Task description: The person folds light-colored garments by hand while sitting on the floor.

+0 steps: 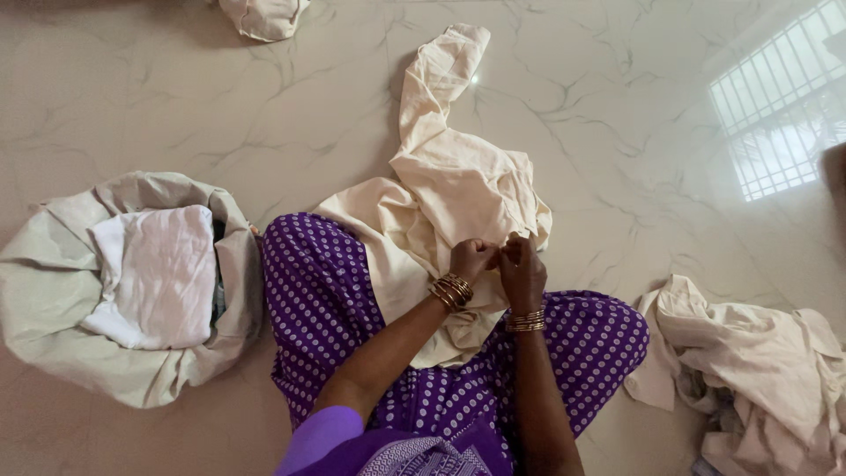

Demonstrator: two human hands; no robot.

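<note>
Purple dotted trousers (pixel 335 291) covered the crossed legs nearest the camera, with a cream garment (pixel 458 185) draped over the lap and trailing away across the floor (pixel 617 106). Both hands met at the garment's near edge: the left hand (pixel 471 258) was closed, pinching a fold of the cream fabric, and the right hand (pixel 523 273) was likewise closed on the same fold, knuckles touching the left. Gold bangles (pixel 452 291) sat on each wrist.

To the left, touching the knee, stood an open cloth sack (pixel 53 300) holding folded white cloth (pixel 159 273). To the right, just beside the other knee, lay a loose pile of cream garments (pixel 758 370). Another cream piece (pixel 264 16) lay at the far edge, well apart.

Polished marble with grey veins formed the floor, reflecting a barred window (pixel 780 101) at upper right. Bare floor remained beyond the garment on both sides.
</note>
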